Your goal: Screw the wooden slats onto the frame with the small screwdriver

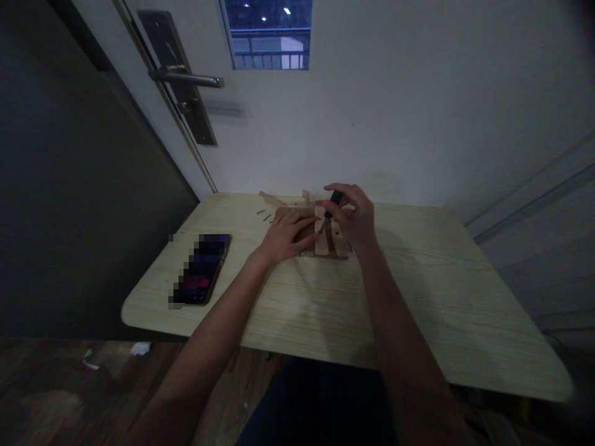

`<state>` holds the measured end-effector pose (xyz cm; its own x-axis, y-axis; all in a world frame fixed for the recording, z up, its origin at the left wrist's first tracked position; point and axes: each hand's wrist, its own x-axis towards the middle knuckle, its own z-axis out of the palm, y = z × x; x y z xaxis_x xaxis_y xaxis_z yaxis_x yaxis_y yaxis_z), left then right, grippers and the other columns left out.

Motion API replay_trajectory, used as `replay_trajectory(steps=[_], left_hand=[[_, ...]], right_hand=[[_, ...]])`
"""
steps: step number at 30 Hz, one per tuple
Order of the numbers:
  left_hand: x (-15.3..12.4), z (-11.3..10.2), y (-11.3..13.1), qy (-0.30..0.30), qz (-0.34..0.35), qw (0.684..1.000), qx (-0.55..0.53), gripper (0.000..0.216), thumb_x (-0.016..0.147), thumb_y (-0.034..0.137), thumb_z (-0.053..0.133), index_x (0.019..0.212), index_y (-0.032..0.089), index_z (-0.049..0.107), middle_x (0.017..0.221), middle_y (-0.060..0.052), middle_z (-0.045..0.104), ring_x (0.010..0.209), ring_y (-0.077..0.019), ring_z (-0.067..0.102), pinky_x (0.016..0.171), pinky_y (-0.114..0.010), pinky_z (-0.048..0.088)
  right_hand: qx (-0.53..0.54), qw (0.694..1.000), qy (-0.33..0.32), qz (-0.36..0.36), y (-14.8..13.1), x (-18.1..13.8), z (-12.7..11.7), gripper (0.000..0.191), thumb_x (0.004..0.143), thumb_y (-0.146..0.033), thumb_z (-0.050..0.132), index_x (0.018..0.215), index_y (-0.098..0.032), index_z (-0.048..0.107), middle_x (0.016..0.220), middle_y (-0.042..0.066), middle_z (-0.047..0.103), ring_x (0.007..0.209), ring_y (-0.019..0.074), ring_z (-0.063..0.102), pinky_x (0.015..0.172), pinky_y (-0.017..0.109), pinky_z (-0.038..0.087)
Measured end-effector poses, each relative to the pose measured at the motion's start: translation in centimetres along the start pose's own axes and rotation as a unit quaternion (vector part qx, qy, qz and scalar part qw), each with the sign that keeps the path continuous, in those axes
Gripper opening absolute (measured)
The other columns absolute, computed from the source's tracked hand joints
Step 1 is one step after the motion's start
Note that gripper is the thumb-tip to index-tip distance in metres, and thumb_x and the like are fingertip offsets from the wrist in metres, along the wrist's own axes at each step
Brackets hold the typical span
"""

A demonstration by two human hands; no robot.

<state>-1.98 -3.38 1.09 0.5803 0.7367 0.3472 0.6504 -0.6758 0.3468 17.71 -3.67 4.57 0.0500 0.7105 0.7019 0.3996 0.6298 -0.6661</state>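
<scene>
- Nearest the camera, the wooden floor lay dark under the table's front edge, with a pale scrap on it at the left.
- The light wood-grain table spread across the middle of the view, and both bare forearms reached over its near edge toward the far side.
- A phone lay flat on the left part of the table, well apart from both hands.
- The left hand rested palm down on the left part of the wooden assembly — its fingers were spread flat across the top, gripping nothing.
- The wooden assembly, a small stack of pale slats, sat near the table's far edge between the two hands; its right slats showed bare just below the right hand's fingertips.
- The right hand hovered over the assembly with its fingers curled closed around a dark-handled tool; the handle stuck up past the fingertips, and the tip pointed down at the slats — whether it touched them could not be told.
- A few small dark screws lay loose just left of the assembly, beyond the left hand.
- A thin wooden stick lay behind them at the far edge.
- Beyond the table stood a pale wall, a door with a metal lever handle, and a small window.
</scene>
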Motion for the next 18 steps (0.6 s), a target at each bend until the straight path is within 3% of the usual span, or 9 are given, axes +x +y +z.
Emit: replay_trajectory(steps=[3, 6, 11, 15, 18], left_hand=[[-0.02, -0.06, 0.04, -0.001, 0.002, 1.0, -0.006, 0.052, 0.1, 0.052, 0.05, 0.143, 0.024, 0.058, 0.147, -0.011, 0.058, 0.135, -0.0322, 0.054, 0.113, -0.053, 0.042], [-0.01, -0.09, -0.01, -0.001, 0.005, 1.0, -0.005, 0.054, 0.1, 0.053, 0.05, 0.143, 0.022, 0.058, 0.147, -0.011, 0.058, 0.134, -0.0327, 0.054, 0.114, -0.054, 0.041], [0.02, -0.06, -0.13, 0.003, 0.015, 1.0, -0.007, 0.051, 0.1, 0.053, 0.049, 0.141, 0.025, 0.059, 0.149, -0.009, 0.056, 0.135, -0.0324, 0.052, 0.114, -0.055, 0.041], [-0.04, 0.02, -0.17, 0.001, 0.01, 1.0, -0.006, 0.051, 0.1, 0.053, 0.049, 0.141, 0.025, 0.059, 0.148, -0.009, 0.057, 0.133, -0.0318, 0.054, 0.113, -0.055, 0.041], [-0.06, 0.11, -0.21, 0.005, 0.011, 1.0, -0.006, 0.052, 0.1, 0.053, 0.048, 0.141, 0.022, 0.059, 0.146, -0.011, 0.058, 0.133, -0.0319, 0.054, 0.113, -0.054, 0.041]], right_hand=[[0.024, 0.999, -0.026, 0.004, -0.33, -0.18, 0.07, 0.026, 0.088, -0.039, 0.067, 0.112, -0.03, 0.073, 0.1, 0.004, 0.067, 0.081, 0.0168, 0.061, 0.066, 0.03, 0.057], [0.097, 0.993, -0.071, 0.012, -0.6, -0.32, 0.16, 0.034, 0.093, -0.045, 0.06, 0.122, -0.028, 0.068, 0.115, 0.006, 0.069, 0.093, 0.0176, 0.067, 0.076, 0.032, 0.06], [0.15, 0.979, -0.128, 0.051, -0.47, -0.42, 0.12, 0.045, 0.092, -0.053, 0.062, 0.129, -0.028, 0.063, 0.106, 0.004, 0.074, 0.084, 0.0162, 0.072, 0.076, 0.032, 0.062], [0.155, 0.981, -0.092, 0.067, -0.22, -0.33, 0.33, 0.036, 0.085, -0.043, 0.072, 0.117, -0.028, 0.069, 0.1, 0.001, 0.075, 0.079, 0.0154, 0.073, 0.072, 0.03, 0.062], [0.101, 0.991, -0.051, 0.065, -0.09, -0.18, 0.52, 0.035, 0.077, -0.036, 0.08, 0.111, -0.029, 0.071, 0.088, -0.001, 0.072, 0.068, 0.0144, 0.067, 0.061, 0.028, 0.059]])
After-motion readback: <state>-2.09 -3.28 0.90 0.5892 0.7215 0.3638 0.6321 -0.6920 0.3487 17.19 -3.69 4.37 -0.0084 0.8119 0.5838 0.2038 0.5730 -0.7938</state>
